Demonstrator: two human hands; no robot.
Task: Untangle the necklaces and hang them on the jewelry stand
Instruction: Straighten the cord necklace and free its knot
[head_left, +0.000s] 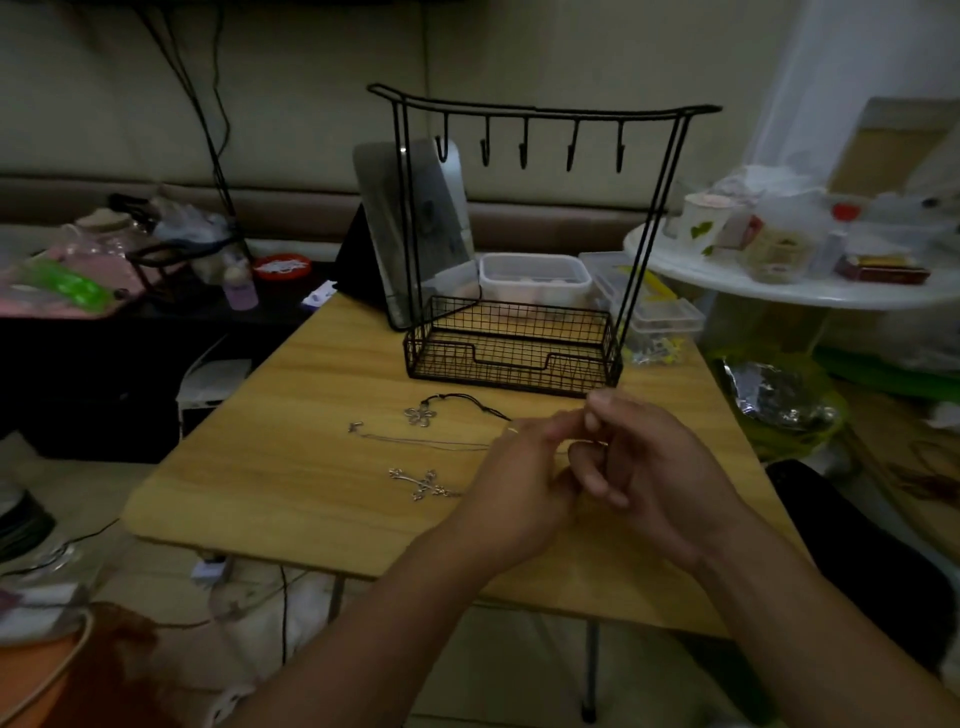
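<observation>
A wooden table (311, 467) carries a tilted mirror (415, 228) and clear plastic boxes (535, 275) at its far edge. To the right, a round white table (779, 291) holds cups and jars.

Cluttered home room, sofa (311, 208) behind, folding wooden table (311, 467), household odds

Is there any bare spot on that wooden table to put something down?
Yes: the table's left part, left of the cross pendant and flower pendant, is bare wood. Crowded: the middle with chains and both hands, and the back behind the jewelry stand.
</observation>
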